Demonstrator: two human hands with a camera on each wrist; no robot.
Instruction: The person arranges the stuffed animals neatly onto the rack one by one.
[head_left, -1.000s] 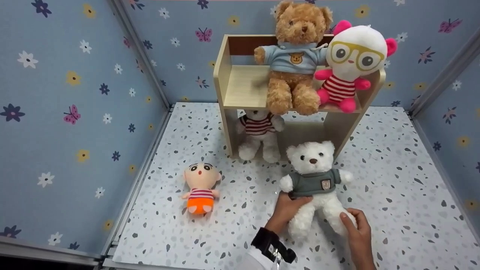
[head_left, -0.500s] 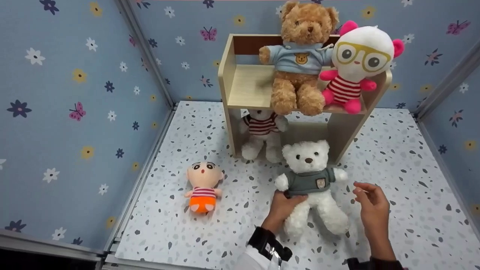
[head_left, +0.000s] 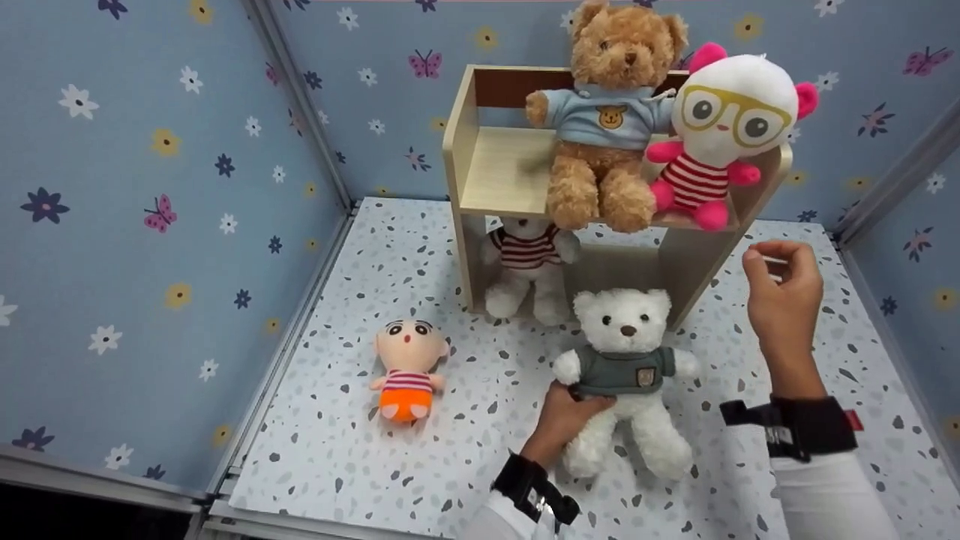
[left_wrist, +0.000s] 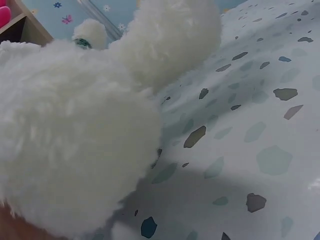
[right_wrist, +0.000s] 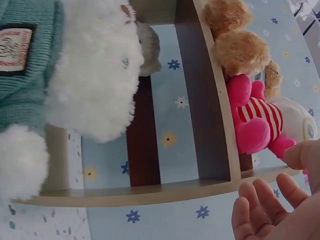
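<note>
A white teddy bear in a dark green sweater [head_left: 628, 367] is upright in front of the shelf. Around its side, below the sweater, my left hand [head_left: 564, 418] grips it; most of those fingers are hidden behind the bear. The bear's furry leg [left_wrist: 75, 135] fills much of the left wrist view. My right hand [head_left: 787, 300] is raised beside the shelf's right side, loosely bent and holding nothing. In the right wrist view its fingers [right_wrist: 262, 202] spread below the pink-and-white panda doll [right_wrist: 265, 120], apparently without touching it.
A wooden two-level shelf [head_left: 469, 150] stands behind. On top sit a brown teddy bear [head_left: 611, 120] and the panda doll with yellow glasses. A white bear in a striped shirt [head_left: 525, 262] sits lower left. A boy doll in orange shorts [head_left: 406, 375] lies on the speckled table [head_left: 315, 450].
My right hand has let go of the white bear's leg and moved up and right towards the shelf's side. My left hand still holds the bear, which has barely shifted.
</note>
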